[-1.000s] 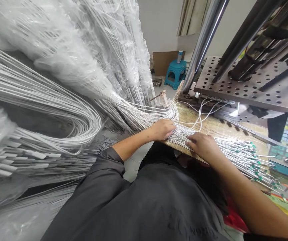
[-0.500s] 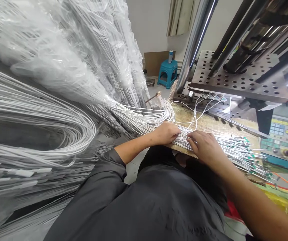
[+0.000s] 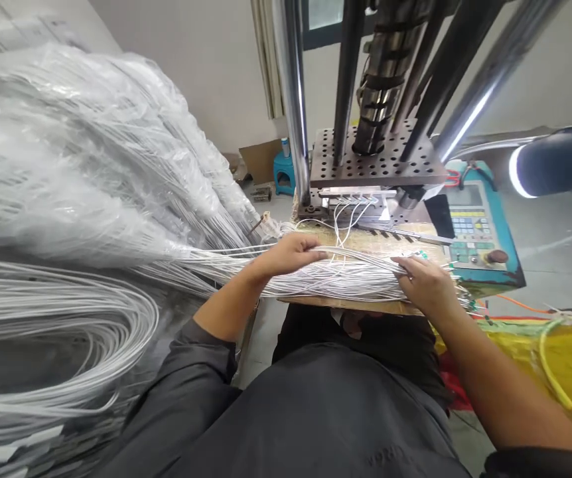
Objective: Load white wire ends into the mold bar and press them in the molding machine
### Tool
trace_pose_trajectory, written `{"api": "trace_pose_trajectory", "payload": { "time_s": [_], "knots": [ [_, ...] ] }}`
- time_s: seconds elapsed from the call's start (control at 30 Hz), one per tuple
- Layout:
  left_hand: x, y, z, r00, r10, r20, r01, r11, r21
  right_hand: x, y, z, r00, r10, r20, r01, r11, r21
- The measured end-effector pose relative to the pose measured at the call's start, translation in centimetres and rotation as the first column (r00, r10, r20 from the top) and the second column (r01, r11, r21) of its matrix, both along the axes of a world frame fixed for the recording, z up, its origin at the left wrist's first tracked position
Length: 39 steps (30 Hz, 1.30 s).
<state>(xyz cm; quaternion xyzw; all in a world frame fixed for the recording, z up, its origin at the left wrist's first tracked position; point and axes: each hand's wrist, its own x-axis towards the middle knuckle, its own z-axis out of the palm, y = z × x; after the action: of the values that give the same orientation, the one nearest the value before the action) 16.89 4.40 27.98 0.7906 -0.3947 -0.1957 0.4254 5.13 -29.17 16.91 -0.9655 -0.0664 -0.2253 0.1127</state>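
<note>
A few white cables (image 3: 360, 255) stretch slightly raised between my two hands. My left hand (image 3: 293, 253) is closed around them on the left, thumb and fingers pressed together. Nearer their green-tipped ends, my right hand (image 3: 425, 279) pinches the same strands. Beneath them a thick bundle of white cables (image 3: 336, 282) lies along the wooden board (image 3: 365, 307). Several other cables (image 3: 348, 222) run from the bundle up into the press fixture (image 3: 356, 199). The green ends on the right are partly covered by my right hand.
Behind the board stands a press with a perforated metal plate (image 3: 330, 174) and steel columns. A control panel (image 3: 470, 226) is at the right, beside a lit lamp (image 3: 549, 166). Plastic-wrapped cable bundles (image 3: 91, 153) hang at the left. A blue stool (image 3: 285, 174) stands farther back.
My hands have moved apart, with a few cables now lifted from the bundle between them. The right hand has slid toward the green ends. The view has swung right.
</note>
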Motion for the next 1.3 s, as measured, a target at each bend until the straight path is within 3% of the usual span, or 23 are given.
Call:
{"api": "trace_pose_trajectory", "payload": {
  "time_s": [0.07,0.2,0.3,0.4,0.5,0.67,0.87,1.03,1.17,1.3],
  "knots": [
    [0.2,-0.4,1.3,1.0,0.019,0.009,-0.019,1.0,-0.003,0.0,-0.6,-0.7,1.0,0.013,-0.002,-0.013,1.0,0.009],
    [-0.2,-3.3,3.5,0.986,-0.165,-0.022,0.166,0.98,0.109,0.0,-1.4,-0.9,0.998,-0.023,0.062,0.02,0.998,0.054],
    [-0.8,-7.4,3.8,0.963,-0.267,-0.026,0.267,0.944,0.192,-0.5,-2.4,0.1,0.983,-0.066,0.17,0.047,0.992,0.113],
    [-0.8,-10.2,4.1,0.958,-0.275,-0.074,0.285,0.936,0.209,-1.4,-3.7,0.8,0.967,-0.13,0.219,0.094,0.981,0.169],
    [-0.1,-10.3,5.1,0.942,-0.221,-0.253,0.256,0.96,0.116,-2.4,-4.9,0.0,0.969,-0.159,0.189,0.118,0.97,0.215],
    [0.8,-9.4,6.4,0.797,-0.23,-0.558,0.236,0.97,-0.062,-2.8,-5.6,-2.8,0.985,-0.121,0.12,0.089,0.966,0.242],
    [0.7,-9.8,5.4,0.836,-0.11,-0.538,0.028,0.987,-0.158,-3.1,-6.5,-2.9,0.991,-0.094,0.09,0.064,0.953,0.297],
    [0.3,-8.3,4.8,0.914,0.033,-0.405,-0.153,0.951,-0.27,-3.4,-7.0,-3.1,0.989,-0.071,0.129,-0.008,0.85,0.526],
    [-0.2,-8.7,3.1,0.923,0.103,-0.371,-0.195,0.956,-0.221,-3.5,-7.1,-3.5,0.989,-0.049,0.142,-0.033,0.851,0.524],
    [-0.1,-9.4,1.9,0.935,0.241,-0.261,-0.314,0.904,-0.289,-3.6,-7.3,-3.4,0.98,-0.054,0.189,-0.058,0.837,0.543]
  ]
}}
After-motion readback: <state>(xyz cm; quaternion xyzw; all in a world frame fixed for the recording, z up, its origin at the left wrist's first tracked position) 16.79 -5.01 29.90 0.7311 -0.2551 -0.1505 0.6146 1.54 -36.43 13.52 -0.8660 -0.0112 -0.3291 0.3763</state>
